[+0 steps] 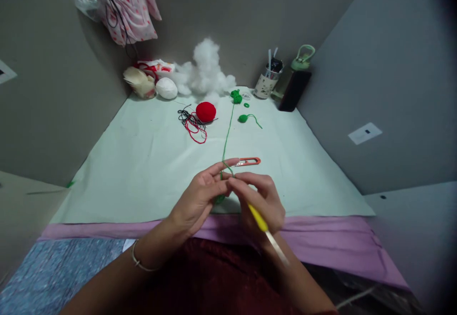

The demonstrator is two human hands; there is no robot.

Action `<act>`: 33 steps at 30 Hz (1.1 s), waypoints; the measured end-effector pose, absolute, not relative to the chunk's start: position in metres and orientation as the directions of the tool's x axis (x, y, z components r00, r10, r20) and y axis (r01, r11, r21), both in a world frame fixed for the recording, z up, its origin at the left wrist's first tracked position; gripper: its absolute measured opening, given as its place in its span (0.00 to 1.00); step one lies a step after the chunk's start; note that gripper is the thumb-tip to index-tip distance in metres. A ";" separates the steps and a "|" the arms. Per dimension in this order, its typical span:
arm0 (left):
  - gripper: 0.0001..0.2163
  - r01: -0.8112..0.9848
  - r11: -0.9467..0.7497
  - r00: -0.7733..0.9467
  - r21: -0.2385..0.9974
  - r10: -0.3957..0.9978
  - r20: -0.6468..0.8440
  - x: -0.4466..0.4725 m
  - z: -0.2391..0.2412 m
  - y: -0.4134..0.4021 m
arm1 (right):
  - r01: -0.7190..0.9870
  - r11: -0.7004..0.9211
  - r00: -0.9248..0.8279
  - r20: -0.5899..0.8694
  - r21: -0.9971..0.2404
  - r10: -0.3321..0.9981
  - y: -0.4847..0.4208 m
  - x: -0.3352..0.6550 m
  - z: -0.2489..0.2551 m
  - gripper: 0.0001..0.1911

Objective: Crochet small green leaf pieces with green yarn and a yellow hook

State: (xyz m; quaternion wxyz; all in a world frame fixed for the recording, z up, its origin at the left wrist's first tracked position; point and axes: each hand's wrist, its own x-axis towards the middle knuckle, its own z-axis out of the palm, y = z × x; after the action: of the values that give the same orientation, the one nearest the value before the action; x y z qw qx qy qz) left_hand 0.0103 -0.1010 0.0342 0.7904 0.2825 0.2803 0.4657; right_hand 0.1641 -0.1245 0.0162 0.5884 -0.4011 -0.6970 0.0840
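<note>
My left hand (202, 193) pinches a small green crochet piece (220, 199), most of it hidden behind the fingers. A strand of green yarn (227, 136) passes over the left index finger and runs back to a small green yarn bundle (236, 97). In my right hand (262, 198) is a crochet hook (257, 216) with a yellow grip, its shaft end pointing down toward the wrist. The hook's tip meets the yarn between both hands and is hidden by the fingertips. Just beyond the fingers lie orange thread snips (250, 161).
Behind lie a red yarn ball (206, 112), tangled black and red yarn (193, 123), a green crocheted ball (243, 118) with a tail and a small green ring (246, 105). White stuffing (209, 70), a white ball (166, 88), a cup (266, 84) and a bottle (285, 82) line the wall.
</note>
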 end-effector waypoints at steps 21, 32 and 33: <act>0.15 -0.456 0.226 0.291 0.861 0.952 -0.095 0.005 0.038 -0.102 | -0.298 0.387 0.077 0.382 -0.873 0.921 -0.106 0.164 0.022 0.08; 0.13 -0.419 0.156 0.234 0.894 0.970 -0.060 0.005 0.036 -0.104 | -0.035 0.578 0.079 0.574 -0.816 0.815 -0.117 0.170 0.027 0.11; 0.13 -0.418 0.147 0.225 0.897 0.973 -0.054 0.005 0.035 -0.104 | 0.015 0.611 0.068 0.611 -0.791 0.789 -0.118 0.170 0.027 0.12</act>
State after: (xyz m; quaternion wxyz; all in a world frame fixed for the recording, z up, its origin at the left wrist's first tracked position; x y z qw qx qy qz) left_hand 0.0046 -0.1037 0.0351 0.6730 0.3997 0.3472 0.5165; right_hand 0.1698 -0.1183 0.0273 0.6539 -0.3266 -0.6149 0.2960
